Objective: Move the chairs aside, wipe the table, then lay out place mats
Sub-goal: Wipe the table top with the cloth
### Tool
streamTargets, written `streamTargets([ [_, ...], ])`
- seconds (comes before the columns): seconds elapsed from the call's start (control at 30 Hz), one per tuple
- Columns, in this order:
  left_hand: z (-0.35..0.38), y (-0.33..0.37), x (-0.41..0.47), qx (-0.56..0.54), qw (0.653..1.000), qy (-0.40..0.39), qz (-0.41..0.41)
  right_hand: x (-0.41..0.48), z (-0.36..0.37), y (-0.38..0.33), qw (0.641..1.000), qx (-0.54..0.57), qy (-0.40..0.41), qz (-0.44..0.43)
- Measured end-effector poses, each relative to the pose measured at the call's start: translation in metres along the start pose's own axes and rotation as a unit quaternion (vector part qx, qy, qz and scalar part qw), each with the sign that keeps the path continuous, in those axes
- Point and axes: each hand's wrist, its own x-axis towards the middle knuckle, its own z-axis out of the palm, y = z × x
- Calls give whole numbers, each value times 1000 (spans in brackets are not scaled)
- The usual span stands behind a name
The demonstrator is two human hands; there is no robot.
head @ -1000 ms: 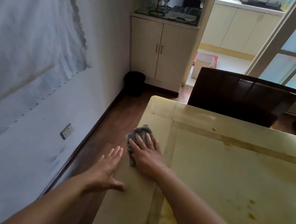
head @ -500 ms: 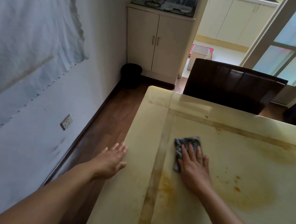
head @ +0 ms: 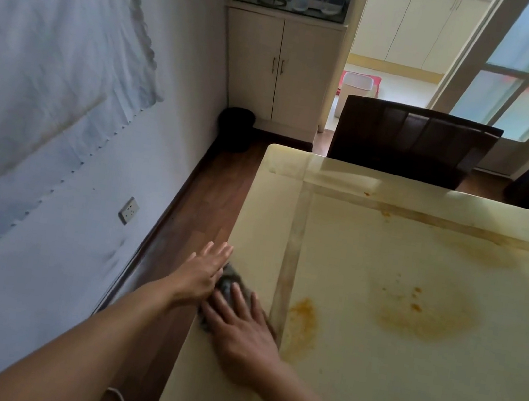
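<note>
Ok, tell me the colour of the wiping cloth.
Dark grey; the cloth shows best in the head view.

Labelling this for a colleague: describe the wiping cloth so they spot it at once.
Find the pale yellow table and follow its left edge. There the right hand presses a crumpled grey cloth, the only dark thing on the stained top.

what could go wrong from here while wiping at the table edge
The cloth under the right hand sits at the left edge of the table; a push further left may send it, or crumbs, past the open left hand to the floor.
Orange stains lie right of the cloth and may get smeared or missed.
The dark chair at the far end may hinder reach.
</note>
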Motion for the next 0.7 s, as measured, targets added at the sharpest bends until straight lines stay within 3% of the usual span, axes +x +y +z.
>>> streamTargets([
  [0.13,10,-2,-13,15,1000,-7,-2,-14,-3,11,1000,-16,-10,-3],
  [0.33,26,2,-29,97,994,-48,6,-65,-15,88,972,28,23,233],
  [0.53,34,0,-27,118,992,-53,11,-115,-6,97,934,44,30,353],
  [0.6,32,1,-25,118,991,-53,9,-98,-8,87,933,61,36,352],
  [0.7,31,4,-30,145,989,-32,16,-69,1,48,959,62,42,273],
])
